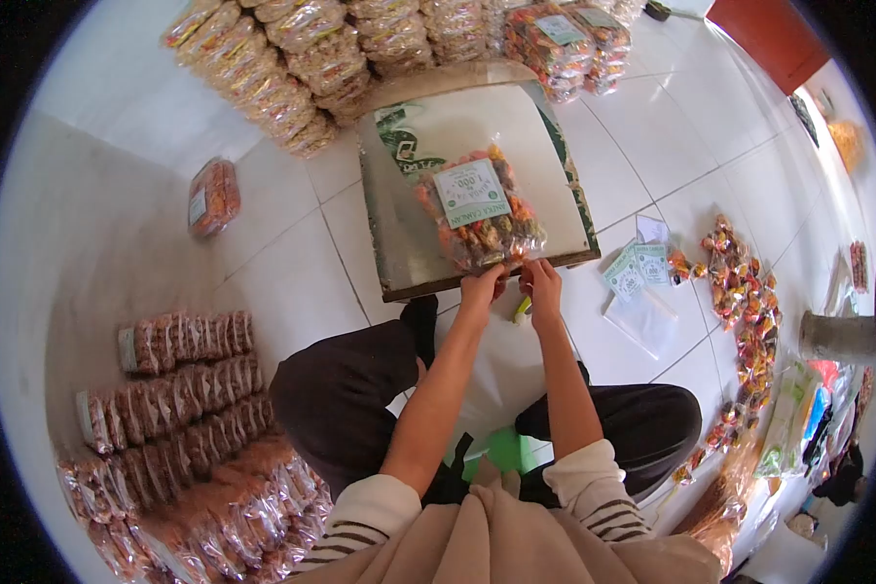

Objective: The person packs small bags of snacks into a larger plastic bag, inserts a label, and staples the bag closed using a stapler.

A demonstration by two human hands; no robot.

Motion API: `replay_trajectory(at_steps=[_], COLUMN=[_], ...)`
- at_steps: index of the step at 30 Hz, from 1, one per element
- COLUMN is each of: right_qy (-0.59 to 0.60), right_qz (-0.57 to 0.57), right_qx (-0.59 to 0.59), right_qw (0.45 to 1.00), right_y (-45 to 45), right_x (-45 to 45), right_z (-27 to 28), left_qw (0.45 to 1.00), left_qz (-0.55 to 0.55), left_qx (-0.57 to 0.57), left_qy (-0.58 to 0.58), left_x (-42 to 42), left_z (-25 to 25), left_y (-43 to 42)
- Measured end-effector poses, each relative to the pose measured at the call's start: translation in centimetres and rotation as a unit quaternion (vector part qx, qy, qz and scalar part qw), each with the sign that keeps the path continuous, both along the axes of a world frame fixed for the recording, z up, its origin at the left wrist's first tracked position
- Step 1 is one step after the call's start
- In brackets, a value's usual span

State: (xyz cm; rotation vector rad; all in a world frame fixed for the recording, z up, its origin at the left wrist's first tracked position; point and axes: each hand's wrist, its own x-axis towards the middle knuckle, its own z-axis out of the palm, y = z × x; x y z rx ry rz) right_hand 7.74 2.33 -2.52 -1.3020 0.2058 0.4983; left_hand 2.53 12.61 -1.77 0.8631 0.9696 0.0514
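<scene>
A clear plastic bag of colourful wrapped snacks (492, 234) lies on a low white and green table (380, 234), a printed label (471, 193) facing up inside it. At the table's near edge, my left hand (484, 286) pinches the bag's near end. Close beside it on the right, my right hand (538, 282) has its fingers closed at the same end of the bag. The fingertips are partly hidden by the hands. A yellow-green object (523, 310) is below my right hand, near the table edge.
Loose labels (650, 263) and empty clear bags (644, 321) lie on the tiles right of the table, beside strings of small packets (740, 292). Stacked snack bags (292, 58) stand beyond the table; packed rows (180, 399) fill the lower left. One bag (214, 198) sits apart at left.
</scene>
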Motion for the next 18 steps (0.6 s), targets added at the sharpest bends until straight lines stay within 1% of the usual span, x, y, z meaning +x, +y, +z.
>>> replay_trajectory(at_steps=[1, 2, 3, 4, 5, 6, 7, 8, 9, 10, 11, 13, 14, 15, 17, 18], right_qy=[-0.002, -0.013, -0.01, 0.002, 0.016, 0.01, 0.007, -0.012, -0.031, -0.039, -0.037, 0.029, 0.011, 0.012, -0.013, -0.014], right_qz=[0.036, -0.007, -0.01, -0.075, -0.139, -0.138, -0.138, -0.135, -0.131, -0.08, -0.08, -0.062, -0.021, -0.018, 0.014, 0.015], right_qx=[-0.022, -0.052, -0.055, -0.141, -0.226, -0.314, -0.389, -0.434, -0.477, -0.536, -0.534, -0.59, -0.617, -0.615, -0.662, -0.662], right_qw=[0.999, 0.999, 0.998, 0.987, 0.964, 0.939, 0.911, 0.891, 0.868, 0.839, 0.841, 0.804, 0.787, 0.788, 0.749, 0.75], right_y=[-0.4, -0.9, -1.9, -3.3, -4.4, -5.0, -5.6, -5.4, -4.8, -3.9, -2.8, -0.9, -0.5, -0.2, 0.0, -0.1], right_x=[0.3, 0.5, 0.7, 0.8, 0.4, -0.2, -0.9, -1.8, -2.7, -3.1, -3.3, -3.6, -3.6, -3.7, -3.8, -4.2], right_z=[0.2, -0.1, -1.3, -3.1, -5.3, -8.3, -13.2, -15.5, -16.6, -16.2, -15.8, -14.0, -13.1, -13.6, -14.4, -14.5], left_qw=[1.0, 1.0, 0.999, 0.999, 0.999, 0.997, 0.995, 0.995, 0.995, 0.994, 0.994, 0.993, 0.993, 0.993, 0.992, 0.991], left_qz=[-0.006, 0.015, 0.037, 0.048, 0.044, 0.062, 0.082, 0.079, 0.083, 0.088, 0.088, 0.085, 0.087, 0.086, 0.087, 0.087], left_qx=[-0.003, -0.001, 0.0, -0.021, -0.023, -0.039, -0.055, -0.057, -0.061, -0.064, -0.062, -0.078, -0.075, -0.083, -0.09, -0.096], left_qy=[0.004, 0.003, 0.002, -0.014, -0.01, -0.017, -0.024, -0.021, -0.015, -0.01, -0.009, 0.001, 0.003, -0.008, -0.019, -0.019], left_x=[0.2, 0.6, 0.8, 0.8, 0.8, 0.9, 1.0, 1.0, 1.0, 1.2, 1.2, 1.0, 0.9, 0.9, 0.8, 0.8], left_z=[0.1, 0.1, 0.3, -0.3, -0.3, 0.0, 0.4, 0.5, 0.6, 0.7, 0.9, 1.1, 1.0, 0.9, 0.9, 1.0], left_y=[-0.2, -0.4, -0.6, -0.5, -0.6, -0.8, -0.9, -1.0, -1.0, -0.9, -0.8, -0.7, -0.6, -0.5, -0.3, -0.3])
